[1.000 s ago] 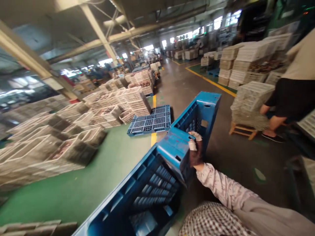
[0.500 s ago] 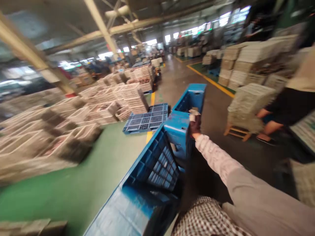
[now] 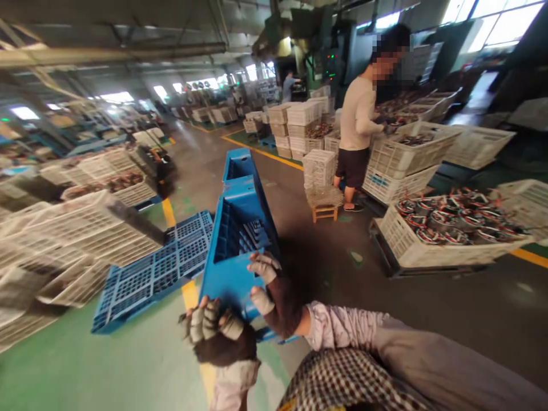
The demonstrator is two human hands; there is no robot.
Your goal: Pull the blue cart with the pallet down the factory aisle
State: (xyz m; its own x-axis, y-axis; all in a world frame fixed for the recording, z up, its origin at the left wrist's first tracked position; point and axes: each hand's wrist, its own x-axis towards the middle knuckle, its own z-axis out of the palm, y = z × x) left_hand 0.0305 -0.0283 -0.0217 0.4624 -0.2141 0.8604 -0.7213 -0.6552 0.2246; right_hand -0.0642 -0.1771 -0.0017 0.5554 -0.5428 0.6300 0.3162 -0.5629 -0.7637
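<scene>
Fingers [image 3: 263,265] of the gloved right hand [image 3: 274,294] clamp the near edge of an upended blue plastic pallet [image 3: 235,240] on the floor; the left hand [image 3: 216,337] is curled just below it. White crates [image 3: 445,242] alongside hold wound coils.

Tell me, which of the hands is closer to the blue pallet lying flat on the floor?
Left. The left hand grips the raised pallet's near edge, beside the flat pallet. The right hand holds the far side.
</scene>
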